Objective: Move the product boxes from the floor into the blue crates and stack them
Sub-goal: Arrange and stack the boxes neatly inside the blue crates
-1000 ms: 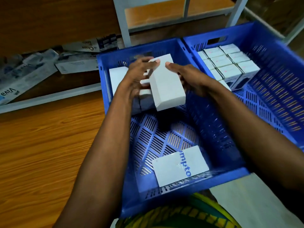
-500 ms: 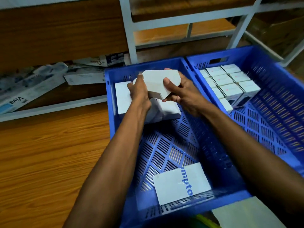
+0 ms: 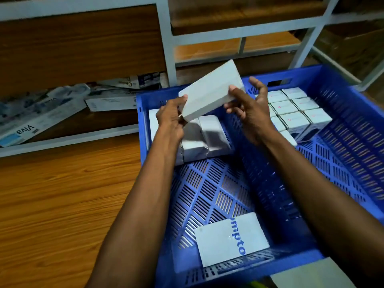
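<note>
A white product box (image 3: 209,91) is held tilted above the far end of the left blue crate (image 3: 209,196). My left hand (image 3: 171,119) pinches its lower left corner. My right hand (image 3: 248,110) grips its right edge with thumb in front and fingers spread behind. Below it, white boxes (image 3: 204,140) lie stacked against the crate's far wall. Another white box with blue lettering (image 3: 230,239) lies flat at the crate's near end. The right blue crate (image 3: 353,129) holds several small white boxes (image 3: 295,110) packed in rows.
A white metal shelf frame (image 3: 166,44) with wooden boards stands behind the crates. Flat printed cartons (image 3: 37,119) lie on its lowest level at left. Wooden floor (image 3: 62,204) spreads to the left of the crates. A pale surface (image 3: 311,275) shows at the bottom right.
The held box has been lifted off the stack and tipped up higher. My right hand's fingers have opened out behind it. The camera view has shifted, so the crates sit lower in frame.
</note>
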